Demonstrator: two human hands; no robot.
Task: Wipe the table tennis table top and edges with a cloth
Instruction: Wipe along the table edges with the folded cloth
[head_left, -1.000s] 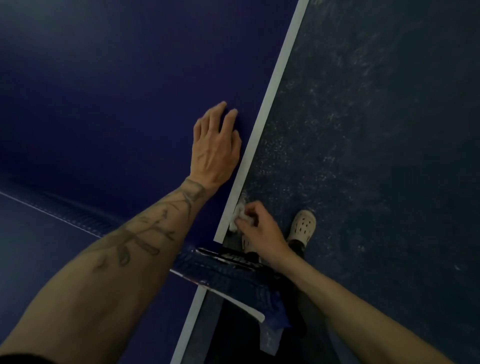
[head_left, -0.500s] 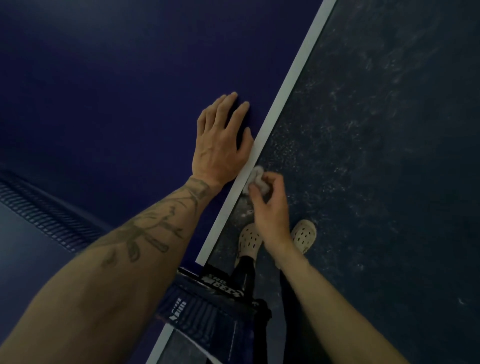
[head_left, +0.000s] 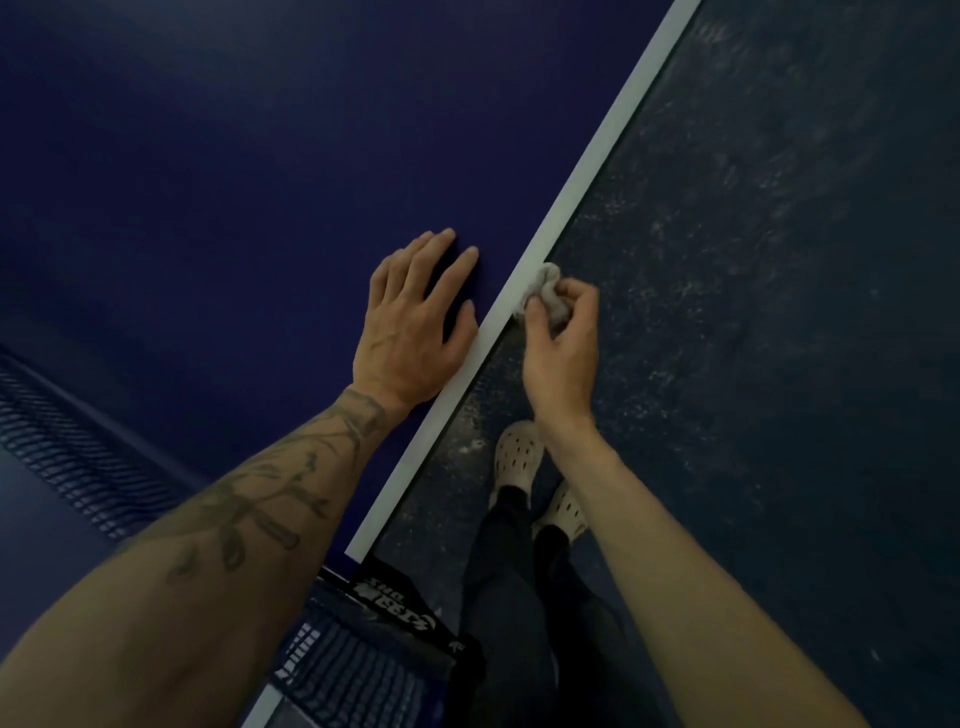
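- Down on the blue table top (head_left: 208, 182), the left hand (head_left: 415, 322) lies flat, with its fingers straight and a bit spread. It holds nothing.
- The right hand (head_left: 563, 353) pinches a small white cloth (head_left: 551, 291) with bent fingers and thumb.
- The cloth is bunched up and touches the white edge (head_left: 597, 171) of the table, near the left thumb.
- The net (head_left: 358, 670) hangs at the bottom, by the left arm.
- Two pale shoes (head_left: 517, 454) stand on the dark floor (head_left: 779, 338) below the right arm.
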